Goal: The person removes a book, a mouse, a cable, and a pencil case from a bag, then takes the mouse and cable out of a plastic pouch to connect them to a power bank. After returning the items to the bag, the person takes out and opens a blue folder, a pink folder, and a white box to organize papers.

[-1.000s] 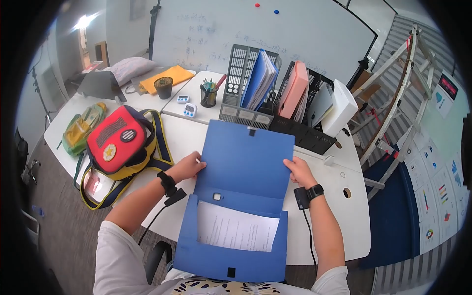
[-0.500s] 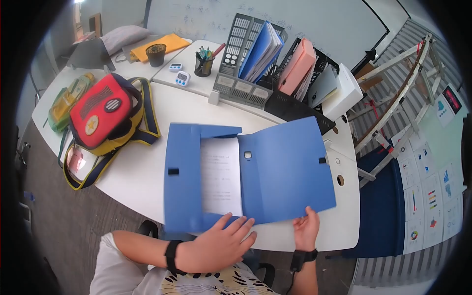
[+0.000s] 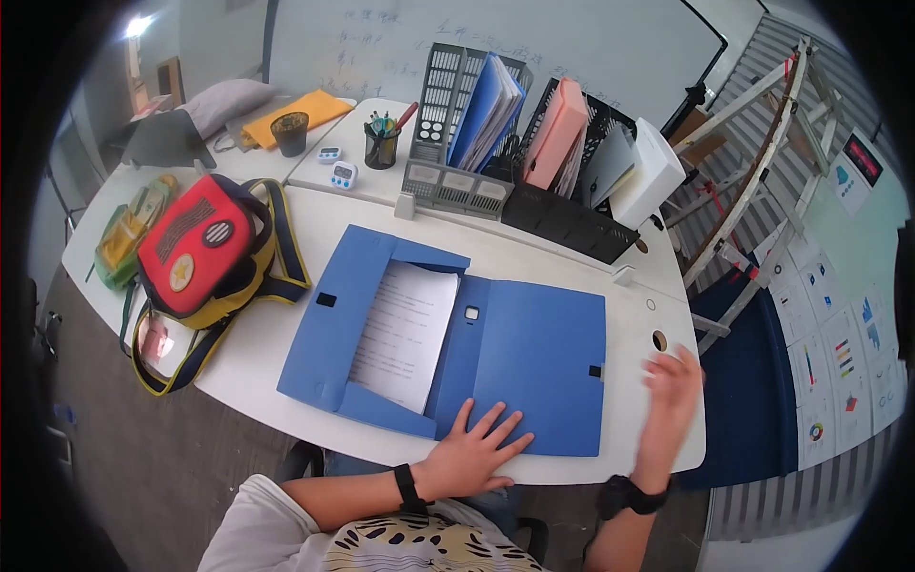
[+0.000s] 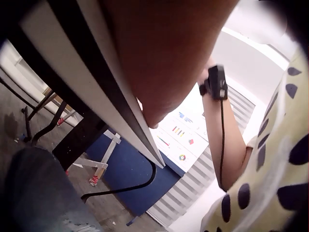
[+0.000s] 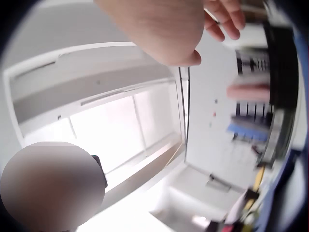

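A blue document box (image 3: 539, 357) lies unfolded on the white table, its lid spread to the right. Printed paper sheets (image 3: 405, 329) sit inside its left part, under the side flaps. My left hand (image 3: 472, 456) rests with spread fingers on the box's lower edge, near the fold. Off to the right of the lid, my right hand (image 3: 672, 396) is raised and blurred, with nothing in it. Its loosely bent fingers (image 5: 227, 17) show in the right wrist view.
Left of the box lies a red backpack (image 3: 195, 248) with loose straps. Behind stand a grey file rack (image 3: 457, 191), a black file rack (image 3: 567, 224) and a pen cup (image 3: 381, 151). A white table (image 3: 639, 429) has a round hole at right. A ladder (image 3: 762, 181) leans beyond.
The box turned from upright to sideways and came down flat on the table. My left hand moved onto its lower edge; my right hand let go of the lid and rose to the right.
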A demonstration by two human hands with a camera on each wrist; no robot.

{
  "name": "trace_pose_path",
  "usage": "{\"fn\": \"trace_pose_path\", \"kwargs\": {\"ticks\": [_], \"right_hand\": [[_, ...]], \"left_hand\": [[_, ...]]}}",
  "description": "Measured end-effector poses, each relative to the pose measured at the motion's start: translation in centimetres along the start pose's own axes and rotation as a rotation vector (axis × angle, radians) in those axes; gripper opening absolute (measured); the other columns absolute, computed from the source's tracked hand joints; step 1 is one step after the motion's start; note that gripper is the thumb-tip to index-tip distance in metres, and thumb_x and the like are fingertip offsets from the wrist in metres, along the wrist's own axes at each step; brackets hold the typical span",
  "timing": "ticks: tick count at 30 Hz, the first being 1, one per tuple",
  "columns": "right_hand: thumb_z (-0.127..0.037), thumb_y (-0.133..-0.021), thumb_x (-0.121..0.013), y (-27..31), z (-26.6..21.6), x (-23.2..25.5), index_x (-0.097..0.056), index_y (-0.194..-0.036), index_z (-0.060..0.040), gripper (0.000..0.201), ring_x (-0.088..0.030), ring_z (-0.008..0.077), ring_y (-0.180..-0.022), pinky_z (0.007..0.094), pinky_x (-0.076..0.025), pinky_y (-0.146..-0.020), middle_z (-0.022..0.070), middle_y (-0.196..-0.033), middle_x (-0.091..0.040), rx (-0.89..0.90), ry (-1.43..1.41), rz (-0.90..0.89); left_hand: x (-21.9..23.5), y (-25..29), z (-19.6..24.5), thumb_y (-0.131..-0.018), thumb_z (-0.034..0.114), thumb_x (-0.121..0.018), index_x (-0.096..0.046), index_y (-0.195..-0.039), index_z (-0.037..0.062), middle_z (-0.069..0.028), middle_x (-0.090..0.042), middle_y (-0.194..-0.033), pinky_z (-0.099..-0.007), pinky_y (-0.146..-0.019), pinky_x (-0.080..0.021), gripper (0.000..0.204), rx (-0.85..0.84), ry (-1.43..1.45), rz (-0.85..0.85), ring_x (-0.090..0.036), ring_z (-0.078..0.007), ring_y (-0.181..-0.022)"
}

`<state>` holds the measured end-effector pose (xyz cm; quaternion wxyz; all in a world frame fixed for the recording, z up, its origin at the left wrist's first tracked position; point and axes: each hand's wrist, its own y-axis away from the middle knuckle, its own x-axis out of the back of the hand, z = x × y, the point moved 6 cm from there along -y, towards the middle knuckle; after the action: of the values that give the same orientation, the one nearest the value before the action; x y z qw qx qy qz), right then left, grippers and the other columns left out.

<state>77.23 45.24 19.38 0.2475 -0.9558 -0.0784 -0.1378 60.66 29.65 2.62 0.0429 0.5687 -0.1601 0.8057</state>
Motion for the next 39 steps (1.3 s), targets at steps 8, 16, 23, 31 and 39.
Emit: {"fn": "trace_pose_path", "kwargs": {"ticks": [8, 16, 23, 31, 39], "right_hand": [[-0.027, -0.106, -0.066, 3.6, 6.9, -26.2, -0.032, -0.158, 0.0039, 0.069, -0.062, 0.0304, -0.129, 0.0420, -0.053, -0.107, 0.0254, -0.148, -0.052, -0.586, -0.244, -0.855], [-0.021, -0.105, -0.063, 4.4, 8.4, -31.1, -0.059, -0.120, -0.0009, 0.025, -0.060, 0.0118, -0.087, 0.0287, -0.048, -0.067, 0.0059, -0.101, -0.066, -1.020, -0.712, -0.889], [-0.017, -0.102, -0.066, 3.7, 7.2, -30.6, -0.061, -0.123, 0.0052, 0.031, -0.061, 0.0105, -0.077, 0.0288, -0.050, -0.061, 0.0079, -0.098, -0.067, -0.510, -0.227, -0.889], [-0.013, -0.100, -0.059, -1.0, 12.8, -21.3, -0.063, -0.126, 0.0068, 0.032, -0.067, 0.0202, -0.107, 0.0344, -0.053, -0.094, 0.0139, -0.117, -0.071, -0.556, -0.375, -0.643], [-0.016, -0.109, -0.057, -3.6, 14.4, -5.4, -0.050, -0.148, 0.0039, 0.044, -0.066, 0.0194, -0.120, 0.0336, -0.052, -0.104, 0.0133, -0.136, -0.066, -0.535, -0.487, -0.414]], "left_hand": [[-0.7, 0.4, -0.2, -0.099, 0.066, -0.056, -0.063, -0.144, 0.0152, -0.0173, -0.049, -0.157, -0.0748, -0.120, -0.021, 0.068, -0.035, 0.025, 0.002, -0.039, -0.0416, -0.150], [-0.1, 0.5, 0.0, -0.099, 0.064, -0.058, -0.055, -0.152, 0.0153, -0.0197, -0.054, -0.150, -0.0697, -0.115, -0.031, 0.072, -0.050, 0.018, -0.016, -0.045, -0.0425, -0.146], [-1.3, 1.1, 0.1, -0.099, 0.063, -0.060, -0.045, -0.160, 0.0135, -0.0192, -0.047, -0.156, -0.0664, -0.113, -0.036, 0.080, -0.065, 0.037, -0.061, -0.040, -0.0412, -0.149], [-0.2, 0.8, 0.8, -0.096, 0.068, -0.060, -0.043, -0.164, 0.0252, -0.0131, -0.051, -0.156, -0.0623, -0.106, -0.044, 0.082, -0.032, -0.083, -0.003, -0.046, -0.0350, -0.144], [-0.8, 0.3, -0.6, -0.100, 0.060, -0.061, -0.053, -0.157, 0.0248, -0.0130, -0.052, -0.155, -0.0869, -0.109, -0.021, 0.068, 0.245, 0.013, -0.160, -0.047, -0.0358, -0.144]]}}
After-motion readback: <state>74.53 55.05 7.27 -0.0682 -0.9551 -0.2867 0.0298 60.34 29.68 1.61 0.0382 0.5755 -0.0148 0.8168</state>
